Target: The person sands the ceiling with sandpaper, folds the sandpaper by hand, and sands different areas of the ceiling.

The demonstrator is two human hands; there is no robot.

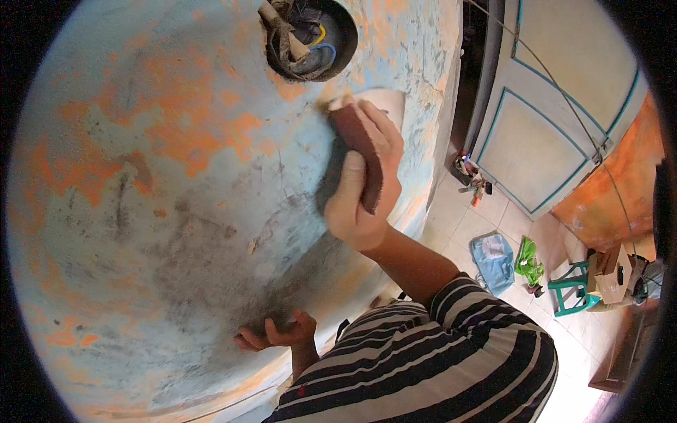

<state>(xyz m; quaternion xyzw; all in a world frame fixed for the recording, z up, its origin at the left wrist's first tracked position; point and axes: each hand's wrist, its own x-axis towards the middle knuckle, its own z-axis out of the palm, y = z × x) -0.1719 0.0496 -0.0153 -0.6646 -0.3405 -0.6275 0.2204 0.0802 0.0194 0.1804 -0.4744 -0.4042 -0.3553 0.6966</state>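
My right hand [370, 176] is closed around a bent sheet of sandpaper [360, 151], its brown-red grit side curling up between thumb and fingers. A pale part of the sheet lies toward the wall [141, 233], whose worn surface shows patchy light blue, orange and grey paint. Slight blur marks the fingertips. Lower left, my left hand [278, 333] holds nothing; its fingers are loosely curled and apart, close to the wall. Whether it touches the wall I cannot tell. Above my right hand, a round recess [345, 42] in the wall contains a conduit and yellow and blue wires.
A pale panelled door [532, 141] with teal trim stands at right. On the tiled floor lie small tools [472, 176], a blue bag [492, 262] and a green plastic bag [529, 261]. A green stool [572, 289] is beside a cardboard box [612, 273]. A dark cable hangs across the door.
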